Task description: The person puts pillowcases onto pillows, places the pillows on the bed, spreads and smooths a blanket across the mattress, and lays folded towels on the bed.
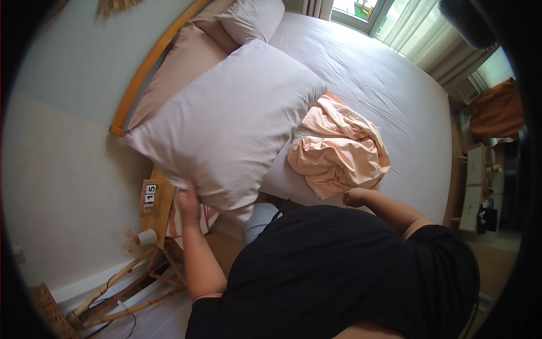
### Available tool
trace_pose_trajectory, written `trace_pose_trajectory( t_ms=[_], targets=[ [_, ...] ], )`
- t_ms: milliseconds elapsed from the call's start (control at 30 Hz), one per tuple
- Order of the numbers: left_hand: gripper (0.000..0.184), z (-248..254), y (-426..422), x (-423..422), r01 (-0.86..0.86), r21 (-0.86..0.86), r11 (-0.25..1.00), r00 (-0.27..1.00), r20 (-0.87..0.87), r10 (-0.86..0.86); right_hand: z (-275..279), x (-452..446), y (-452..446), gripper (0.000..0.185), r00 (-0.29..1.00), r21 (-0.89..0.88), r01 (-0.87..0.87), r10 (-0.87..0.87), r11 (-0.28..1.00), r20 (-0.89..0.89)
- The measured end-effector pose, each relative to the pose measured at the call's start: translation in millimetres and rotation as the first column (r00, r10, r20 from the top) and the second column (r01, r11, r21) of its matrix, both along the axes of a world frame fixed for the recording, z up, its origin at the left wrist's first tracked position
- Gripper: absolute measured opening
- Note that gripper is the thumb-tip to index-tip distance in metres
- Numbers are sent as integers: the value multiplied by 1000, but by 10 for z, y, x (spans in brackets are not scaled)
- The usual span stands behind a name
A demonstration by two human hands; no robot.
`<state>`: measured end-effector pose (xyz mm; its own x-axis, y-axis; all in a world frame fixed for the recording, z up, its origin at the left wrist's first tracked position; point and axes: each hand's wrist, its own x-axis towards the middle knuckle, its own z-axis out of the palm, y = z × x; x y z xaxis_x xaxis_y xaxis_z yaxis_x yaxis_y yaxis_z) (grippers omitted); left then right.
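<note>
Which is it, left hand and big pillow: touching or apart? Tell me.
Touching. The head view shows the left hand at the lower edge of the big pillow, fingers against it.

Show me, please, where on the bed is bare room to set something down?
Bare sheet runs beyond the peach cloth, toward the window and the bed's foot. The headboard end is crowded with pillows; the left hand is at the large one's edge, the right hand near the cloth.

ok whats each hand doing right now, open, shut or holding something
Left hand: closed on the lower edge of the large, pale mauve pillow.
Right hand: curled closed beside the crumpled peach cloth; can't tell if it grips it.
</note>
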<state>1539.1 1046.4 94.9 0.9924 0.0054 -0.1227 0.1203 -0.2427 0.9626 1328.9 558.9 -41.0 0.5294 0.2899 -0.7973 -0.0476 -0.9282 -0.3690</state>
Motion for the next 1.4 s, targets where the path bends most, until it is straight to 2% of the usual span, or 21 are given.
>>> trace_pose_trajectory(
  t_ms=[33, 67, 133, 167, 200, 233, 333, 400, 500, 567, 633, 667, 733, 867, 933, 967, 1000, 1067, 1200, 1333, 1400],
  targets=[
    [34, -189, 11, 14, 203, 253, 946, 962, -230, -145, -2, 49, 65, 16, 992, 32, -115, 114, 993, 45],
    [35, -372, 27, 52, 436, 429, 791, 856, -470, -217, -5, 96, 129, 13, 971, 59, -226, 219, 972, 99],
    [39, -1146, 408, 176, 838, 348, 421, 545, -592, -594, -45, 387, 273, 16, 996, 38, -89, 87, 995, 31],
    [40, -1247, 463, 279, 837, 238, 492, 513, -654, -556, -63, 542, 343, 16, 997, 38, -71, 70, 997, 18],
    [41, -1267, 428, 442, 819, 134, 558, 471, -714, -519, -68, 722, 435, 18, 996, 10, 87, -87, 996, -3],
    [44, -1289, 381, 693, 803, 164, 573, 525, -652, -548, -72, 956, 499, 20, 970, -25, 241, -241, 970, -13],
    [54, -1470, 154, 1659, 661, 401, 635, 733, -526, -431, -88, 1803, 752, 24, 959, -148, 265, -276, 953, -65],
    [62, -1571, -118, 2324, 584, 549, 598, 812, -375, -447, -141, 2249, 869, 24, 942, -87, 334, -332, 938, 35],
    [89, -1855, -656, 3263, 610, 585, 534, 792, -442, -421, 44, 2834, 1219, 23, 851, 6, 520, -519, 854, 82],
    [99, -2108, -1054, 3758, 649, 537, 538, 760, -492, -426, 140, 2958, 1372, 20, 660, 221, 716, -745, 662, 94],
    [113, -2425, -1386, 4063, 672, 401, 623, 670, -687, -281, 114, 2809, 1457, 19, 689, 220, 678, -711, 701, 141],
    [113, -2614, -1460, 4105, 686, 387, 616, 659, -690, -300, 134, 2695, 1495, 18, 729, 227, 618, -656, 753, 193],
    [119, -2911, -1650, 4168, 628, 421, 655, 694, -684, -225, 222, 2420, 1510, 18, 771, 91, 627, -633, 774, 68],
    [107, -2711, -1734, 4076, 591, 397, 703, 766, -549, -334, 166, 1665, 1452, 22, 734, -181, 653, -673, 736, -88],
    [89, -2619, -1754, 4094, 745, 234, 624, 604, -634, -483, 179, 1393, 1433, 23, 667, -215, 708, -737, 672, -107],
    [71, -2550, -1803, 4006, 687, 144, 712, 622, -624, -474, 184, 1288, 1436, 24, 596, -256, 753, -793, 606, -126],
    [71, -2392, -1826, 3892, 698, 155, 699, 621, -617, -483, 183, 1203, 1432, 24, 583, -243, 767, -803, 593, -122],
    [61, -1830, -1859, 3680, 509, -110, 854, 772, -380, -509, 177, 1116, 1387, 26, 495, -274, 804, -850, 527, -181],
    [51, -837, -1722, 3671, 439, -223, 870, 855, -193, -481, 154, 1095, 1327, 22, 347, -168, 917, -932, 361, -105],
    [50, -552, -1463, 4150, 475, -83, 876, 849, -218, -481, 19, 1161, 1322, 21, 214, -76, 972, -971, 223, -106],
    [54, -678, -1416, 4427, 405, 72, 912, 914, -75, -400, -46, 1168, 1367, 21, 328, -66, 941, -943, 332, -58]
  ],
)
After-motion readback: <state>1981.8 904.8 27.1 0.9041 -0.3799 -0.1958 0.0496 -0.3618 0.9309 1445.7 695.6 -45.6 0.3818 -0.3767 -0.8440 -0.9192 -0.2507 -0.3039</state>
